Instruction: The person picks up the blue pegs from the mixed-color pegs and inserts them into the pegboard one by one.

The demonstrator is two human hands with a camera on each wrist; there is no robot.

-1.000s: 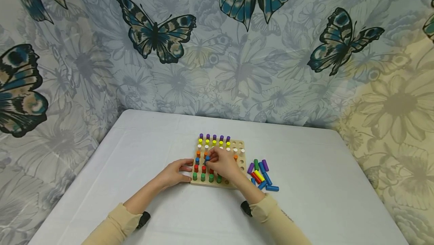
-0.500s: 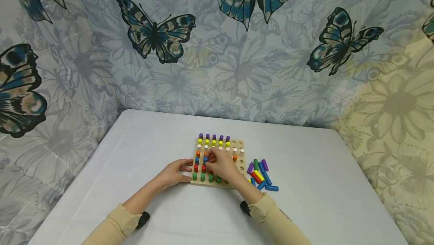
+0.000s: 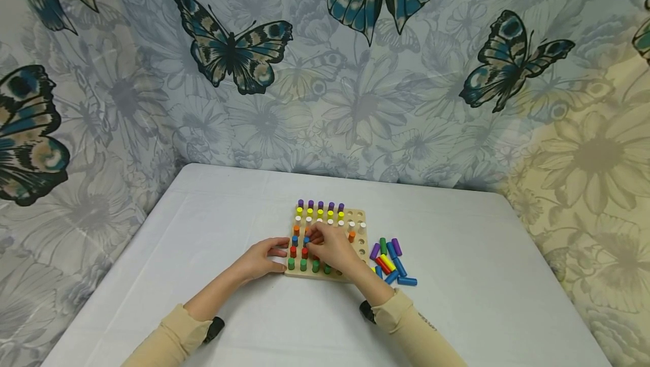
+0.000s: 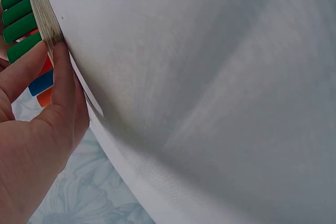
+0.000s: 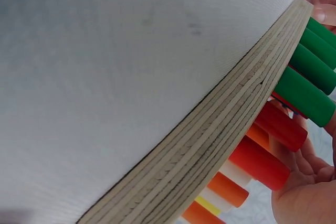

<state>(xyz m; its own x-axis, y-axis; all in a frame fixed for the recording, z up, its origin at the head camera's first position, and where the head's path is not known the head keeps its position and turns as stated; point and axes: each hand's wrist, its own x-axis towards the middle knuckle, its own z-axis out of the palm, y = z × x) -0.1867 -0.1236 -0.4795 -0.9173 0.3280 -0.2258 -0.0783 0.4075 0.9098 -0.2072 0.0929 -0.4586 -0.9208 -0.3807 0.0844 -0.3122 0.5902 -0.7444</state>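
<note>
My right hand (image 3: 336, 247) is over the pegboard, thumb and fingertips pinching a blue peg (image 3: 306, 240) that stands upright in the second column. Beside that peg is another blue peg (image 3: 295, 240) in the same row. Along the left edge of the wooden pegboard (image 3: 316, 277) rests my left hand (image 3: 259, 260), its fingers and thumb extended against the side. The left wrist view shows the left hand (image 4: 37, 124) at the board's edge (image 4: 46, 19). Green pegs (image 5: 307, 95) and red pegs (image 5: 262, 161) stand near the right hand (image 5: 307, 198) in the right wrist view.
Loose pegs (image 3: 398, 268) in several colours lie on the white tablecloth (image 3: 457, 260) right of the board. Purple pegs (image 3: 321, 205), yellow pegs (image 3: 320, 213) and white pegs (image 3: 351, 224) fill rows at the back. Bare holes (image 3: 361, 241) show along the board's right side.
The blue peg in my right hand has shifted slightly left and sunk lower towards the board, with the fingertips following. My left hand has stayed at the board's edge.
</note>
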